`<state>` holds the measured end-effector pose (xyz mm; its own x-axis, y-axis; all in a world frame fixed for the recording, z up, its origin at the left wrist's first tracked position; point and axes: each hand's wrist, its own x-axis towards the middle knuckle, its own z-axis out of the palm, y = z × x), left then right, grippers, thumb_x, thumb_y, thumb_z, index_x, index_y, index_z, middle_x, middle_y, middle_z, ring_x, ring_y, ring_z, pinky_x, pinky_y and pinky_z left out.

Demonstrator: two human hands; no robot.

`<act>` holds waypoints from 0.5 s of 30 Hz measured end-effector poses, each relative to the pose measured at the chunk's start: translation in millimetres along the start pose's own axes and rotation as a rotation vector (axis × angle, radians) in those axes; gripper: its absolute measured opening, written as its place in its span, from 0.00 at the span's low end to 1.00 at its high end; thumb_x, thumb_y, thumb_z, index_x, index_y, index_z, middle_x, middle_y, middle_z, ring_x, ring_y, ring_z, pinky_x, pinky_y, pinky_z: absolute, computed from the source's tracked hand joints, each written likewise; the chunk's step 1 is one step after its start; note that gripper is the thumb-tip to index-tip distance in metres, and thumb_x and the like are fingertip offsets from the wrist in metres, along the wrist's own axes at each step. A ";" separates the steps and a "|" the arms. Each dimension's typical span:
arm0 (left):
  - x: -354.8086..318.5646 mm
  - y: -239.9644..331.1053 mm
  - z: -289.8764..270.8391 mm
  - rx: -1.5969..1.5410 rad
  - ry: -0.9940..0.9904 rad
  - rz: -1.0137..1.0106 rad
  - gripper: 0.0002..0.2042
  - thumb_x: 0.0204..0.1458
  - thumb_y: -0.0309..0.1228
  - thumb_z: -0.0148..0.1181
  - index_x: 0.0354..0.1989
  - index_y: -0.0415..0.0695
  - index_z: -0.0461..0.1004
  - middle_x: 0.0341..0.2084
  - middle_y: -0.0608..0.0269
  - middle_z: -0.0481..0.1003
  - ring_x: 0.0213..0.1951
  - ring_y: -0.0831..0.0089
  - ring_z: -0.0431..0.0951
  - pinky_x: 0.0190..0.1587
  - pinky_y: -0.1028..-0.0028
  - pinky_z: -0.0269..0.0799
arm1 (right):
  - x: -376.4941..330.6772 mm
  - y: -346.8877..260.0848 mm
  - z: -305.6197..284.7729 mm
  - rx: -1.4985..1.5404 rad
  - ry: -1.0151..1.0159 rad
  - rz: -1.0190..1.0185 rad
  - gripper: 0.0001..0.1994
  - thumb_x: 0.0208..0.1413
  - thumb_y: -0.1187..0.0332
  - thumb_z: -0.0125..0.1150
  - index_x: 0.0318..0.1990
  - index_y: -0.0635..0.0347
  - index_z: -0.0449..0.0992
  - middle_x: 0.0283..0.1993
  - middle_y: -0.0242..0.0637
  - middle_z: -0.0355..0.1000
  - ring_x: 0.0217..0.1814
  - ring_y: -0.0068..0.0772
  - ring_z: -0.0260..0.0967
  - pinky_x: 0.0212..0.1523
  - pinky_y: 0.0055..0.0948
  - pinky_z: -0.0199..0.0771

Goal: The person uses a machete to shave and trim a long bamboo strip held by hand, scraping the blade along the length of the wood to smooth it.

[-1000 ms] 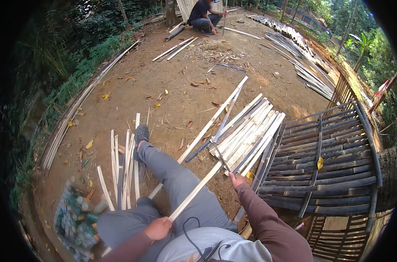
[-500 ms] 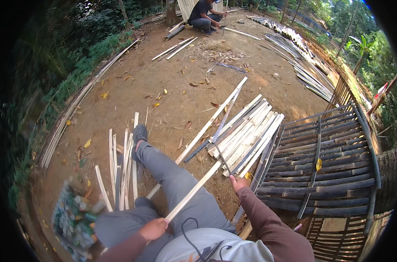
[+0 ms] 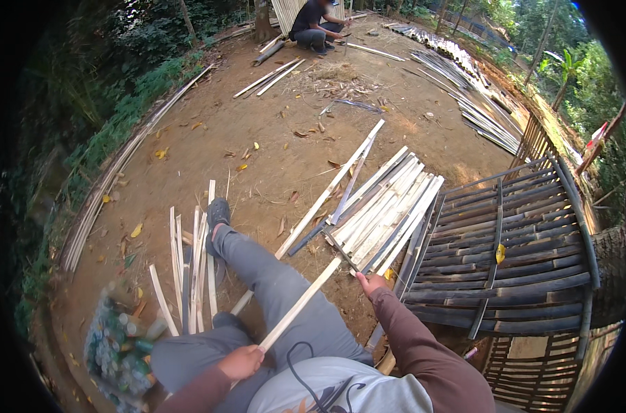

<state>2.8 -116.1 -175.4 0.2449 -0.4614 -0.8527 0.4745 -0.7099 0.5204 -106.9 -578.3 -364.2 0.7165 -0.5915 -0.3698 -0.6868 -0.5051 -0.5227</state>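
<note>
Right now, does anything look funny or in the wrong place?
A yellow leaf lies on the dark slatted rack to the right; its bright colour stands out there. I see no clear damage to the pale strip in the left hand.

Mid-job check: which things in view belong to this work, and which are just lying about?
In the work:
pale strip in the left hand
dark narrow tool in the right hand
pile of strips ahead, probably

Apparently just lying about:
bottles at lower left
yellow leaf on the slatted bamboo panel
</note>
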 end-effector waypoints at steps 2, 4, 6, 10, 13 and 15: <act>3.1 3.5 2.5 -0.003 0.000 -0.002 0.17 0.74 0.44 0.42 0.36 0.47 0.67 0.17 0.75 0.60 0.17 0.81 0.56 0.20 0.74 0.53 | 7.7 3.9 6.1 -0.002 0.071 0.048 0.38 0.65 0.31 0.47 0.48 0.61 0.85 0.43 0.62 0.80 0.50 0.65 0.78 0.55 0.50 0.75; -1.0 0.0 0.4 -0.011 0.016 -0.017 0.17 0.75 0.44 0.42 0.36 0.47 0.68 0.17 0.75 0.61 0.17 0.81 0.56 0.20 0.74 0.53 | -10.9 -26.8 13.3 0.066 0.047 -0.003 0.38 0.65 0.31 0.46 0.48 0.61 0.85 0.43 0.62 0.80 0.50 0.65 0.78 0.54 0.51 0.75; -4.2 -1.9 -0.6 -0.010 0.010 -0.022 0.17 0.74 0.45 0.42 0.36 0.47 0.68 0.18 0.75 0.61 0.17 0.82 0.57 0.20 0.75 0.53 | -45.6 -52.6 12.4 0.114 0.058 -0.125 0.38 0.65 0.31 0.45 0.47 0.62 0.85 0.43 0.63 0.79 0.50 0.66 0.78 0.52 0.52 0.75; -9.8 -9.6 1.5 0.000 0.024 -0.017 0.18 0.74 0.45 0.42 0.37 0.47 0.69 0.19 0.75 0.62 0.18 0.82 0.58 0.21 0.76 0.54 | -71.7 -53.5 16.3 -0.081 -0.145 -0.208 0.39 0.65 0.32 0.46 0.45 0.64 0.85 0.40 0.62 0.79 0.47 0.64 0.79 0.49 0.52 0.75; -12.2 0.6 4.9 0.038 0.015 -0.013 0.18 0.74 0.45 0.42 0.37 0.46 0.69 0.20 0.75 0.63 0.19 0.82 0.59 0.21 0.76 0.56 | -18.6 26.5 17.8 0.028 0.050 0.082 0.40 0.66 0.30 0.44 0.43 0.64 0.85 0.37 0.60 0.80 0.45 0.63 0.79 0.49 0.51 0.75; -15.2 -2.8 3.8 0.096 0.035 0.037 0.18 0.74 0.45 0.42 0.36 0.46 0.69 0.20 0.75 0.64 0.19 0.82 0.60 0.21 0.77 0.57 | 7.0 63.6 8.7 0.019 0.082 0.207 0.40 0.67 0.31 0.42 0.43 0.64 0.85 0.37 0.59 0.80 0.45 0.64 0.78 0.48 0.51 0.75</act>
<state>-5.5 -109.2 -163.8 0.2912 -0.4704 -0.8330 0.3815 -0.7414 0.5521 -144.4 -609.1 -406.7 0.5473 -0.7310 -0.4075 -0.8154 -0.3560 -0.4566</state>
